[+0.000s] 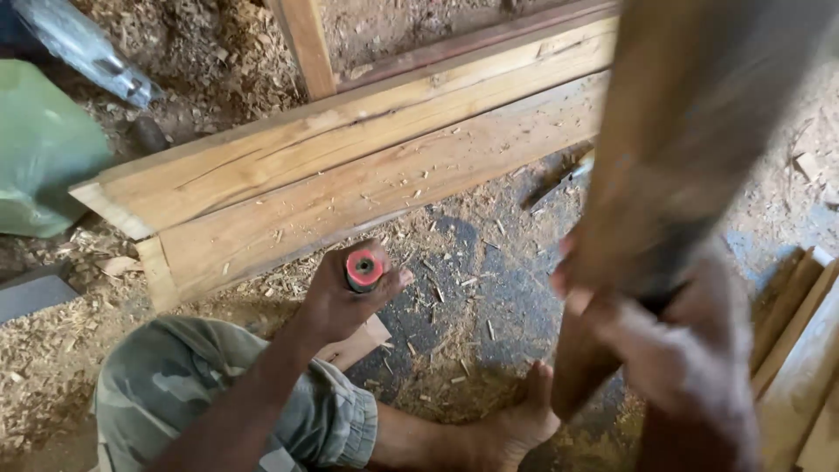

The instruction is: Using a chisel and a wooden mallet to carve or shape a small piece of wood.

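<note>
My left hand [341,297] is closed around a tool with a red, round handle end [364,267], held upright just in front of a long wooden frame [350,166]. My right hand [673,350] grips a thick wooden piece [673,149] that rises close to the camera and shows blurred. Its lower end reaches down beside my bare foot [516,419]. My bent knee in camouflage trousers [201,385] fills the lower left.
Sawdust and wood chips cover the dark floor [489,288]. A green plastic bag [44,149] lies at the far left, with a grey metal tool [87,48] above it. Wooden planks [804,350] are stacked at the right edge. A small wood offcut [363,341] lies under my left hand.
</note>
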